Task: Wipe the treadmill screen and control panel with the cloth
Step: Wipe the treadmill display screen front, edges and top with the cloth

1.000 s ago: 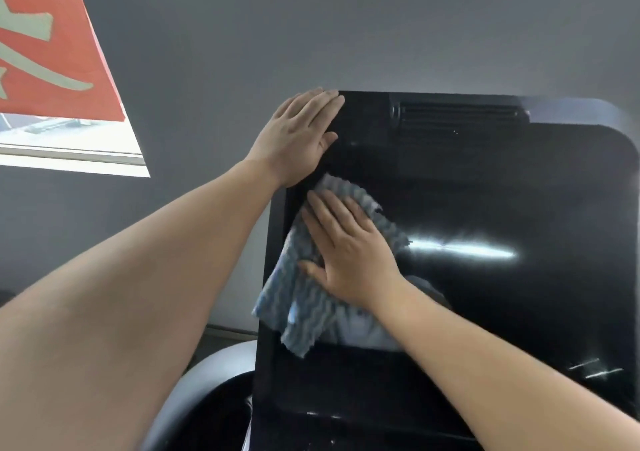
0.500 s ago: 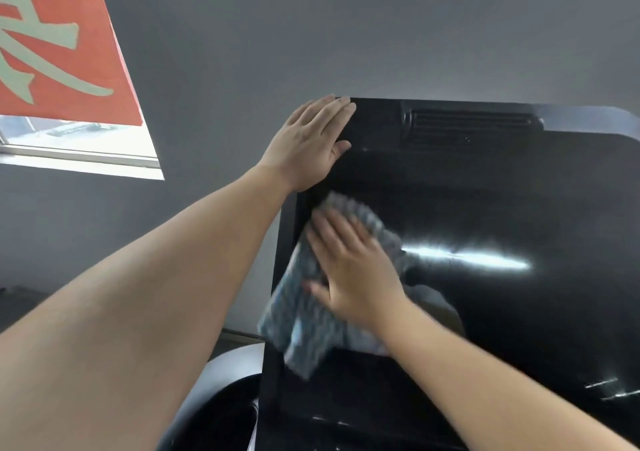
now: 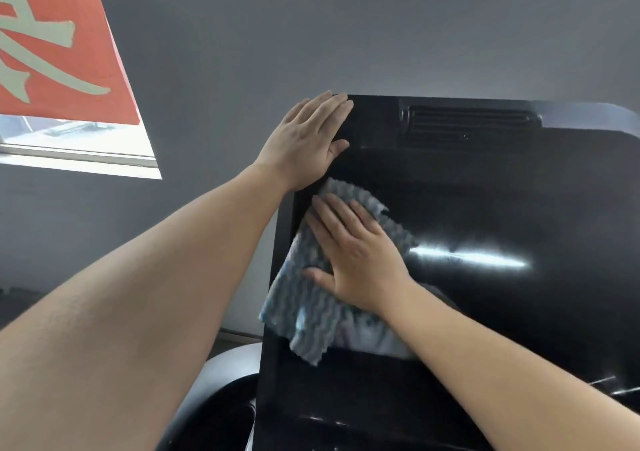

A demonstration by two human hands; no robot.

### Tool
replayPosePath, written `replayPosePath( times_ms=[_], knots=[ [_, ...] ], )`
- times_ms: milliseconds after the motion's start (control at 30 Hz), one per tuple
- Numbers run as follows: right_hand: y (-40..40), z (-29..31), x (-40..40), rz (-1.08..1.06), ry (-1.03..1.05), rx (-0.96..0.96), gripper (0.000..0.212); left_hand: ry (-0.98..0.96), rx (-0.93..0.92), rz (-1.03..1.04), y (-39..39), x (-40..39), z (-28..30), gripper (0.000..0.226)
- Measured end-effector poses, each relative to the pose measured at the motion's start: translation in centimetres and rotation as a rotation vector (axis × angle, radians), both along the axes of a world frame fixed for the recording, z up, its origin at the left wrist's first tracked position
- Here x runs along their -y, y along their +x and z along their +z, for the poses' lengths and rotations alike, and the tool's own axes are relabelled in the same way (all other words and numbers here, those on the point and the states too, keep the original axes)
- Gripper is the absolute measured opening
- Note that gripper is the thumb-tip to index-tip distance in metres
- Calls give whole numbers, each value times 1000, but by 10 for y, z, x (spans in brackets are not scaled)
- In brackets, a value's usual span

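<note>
The right hand [image 3: 360, 260] presses the soft, limp blue-grey cloth [image 3: 308, 312] flat-fingered against the glossy treadmill screen [image 3: 485, 208]; the left hand [image 3: 304, 142], fingers straight, braces its top corner.

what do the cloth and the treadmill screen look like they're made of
The cloth, under the right hand: probably a soft woven or microfibre textile, grey-blue, with a wavy ribbed texture and limp, ragged edges. The screen: glossy black glass or hard plastic, hard to say which; it mirrors a bright light streak.
</note>
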State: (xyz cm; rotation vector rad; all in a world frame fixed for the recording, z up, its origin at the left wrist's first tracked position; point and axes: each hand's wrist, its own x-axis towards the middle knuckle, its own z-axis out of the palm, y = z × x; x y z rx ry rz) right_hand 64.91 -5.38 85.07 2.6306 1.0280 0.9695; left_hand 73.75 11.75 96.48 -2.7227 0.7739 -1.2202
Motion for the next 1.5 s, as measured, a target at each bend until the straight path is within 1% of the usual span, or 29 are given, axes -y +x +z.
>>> replayPosePath(
  times_ms=[67,133,233,267,333,400,433,467,533,600,700,733,833,933,1000,1033,1133,1233,1333,1433,1500],
  knots=[
    [13,18,-10,-104,118,-35,86,-7,3,11,0,0,-1,63],
    [9,11,-17,-137,185,-33,87,-4,-8,16,-2,1,0,63],
    [-5,-7,-14,-140,225,-21,89,13,-60,66,-11,4,1,67],
    [-10,-10,-12,-143,216,-29,90,-7,-71,84,-18,6,-1,68],
    [-15,-15,-7,-144,183,-54,92,-142,-67,88,-42,10,-15,70],
    [-21,-19,-3,-143,152,-85,93,-355,-18,28,-79,18,-42,69],
    [-25,-23,0,-146,135,-99,91,-419,16,-23,-100,23,-60,68],
    [-29,-28,2,-149,123,-117,88,-437,33,-80,-120,28,-79,67],
    [-40,-41,10,-129,117,-152,80,-390,-2,-169,-158,39,-120,69],
    [-54,-52,21,-50,88,-175,78,-302,-78,-190,-188,50,-153,77],
    [-69,-60,45,106,-104,-198,76,-112,-171,-123,-208,57,-188,84],
    [-73,-62,56,128,-129,-190,75,-44,-190,-94,-209,56,-197,85],
    [-91,-66,108,64,-18,-112,64,153,-234,11,-204,48,-213,85],
    [-114,-69,190,-83,194,-4,55,245,-244,55,-199,41,-214,85],
    [-128,-71,250,-232,314,35,57,273,-233,46,-198,38,-213,84],
    [-133,-73,276,-297,328,39,60,274,-227,48,-198,35,-215,83],
    [-142,-82,332,-368,237,0,71,233,-222,84,-206,33,-224,82],
    [-139,-81,351,-337,152,-29,77,168,-227,134,-217,36,-240,83],
    [-129,-85,351,-255,111,-34,77,135,-234,160,-225,36,-254,85],
    [-113,-85,351,-193,131,-6,75,152,-217,139,-228,31,-261,85],
    [-98,-76,353,-160,131,26,73,195,-187,102,-229,24,-261,85]
  ],
)
